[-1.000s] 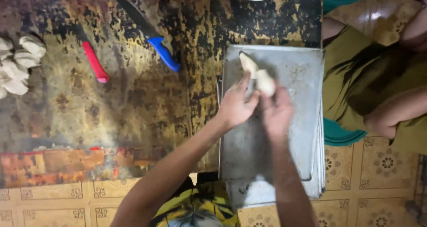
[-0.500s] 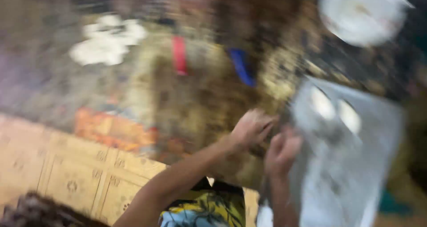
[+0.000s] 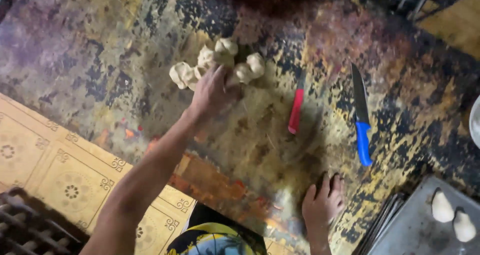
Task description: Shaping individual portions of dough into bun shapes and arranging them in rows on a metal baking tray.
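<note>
A cluster of pale, lumpy dough pieces [image 3: 216, 65] lies on the worn, dark, yellow-mottled work surface [image 3: 100, 70], toward eleven o'clock of the view; the left hand [image 3: 212, 91] reaches up from six o'clock of the cluster and rests on its lower edge, fingers curled loosely over one of the pieces, though whether it truly grips that piece cannot be told; the forearm runs down toward seven o'clock. At three o'clock of the dough, near but apart, lies a slim red-handled tool [image 3: 296, 110], its handle pointing down; further toward three o'clock lies a long dark-bladed knife with a blue plastic handle [image 3: 361, 116], blade uppermost, handle toward five o'clock. The right hand [image 3: 322, 204] lies flat and open on the surface at five o'clock of the dough, fingers spread and pointing to twelve, holding nothing. At the five o'clock corner of the view sits a grey metal baking tray [image 3: 400, 235]; two shaped, pear-like dough portions [image 3: 442, 206] rest on it side by side. Patterned cream floor tiles [image 3: 55, 170] fill the eight o'clock side.
</note>
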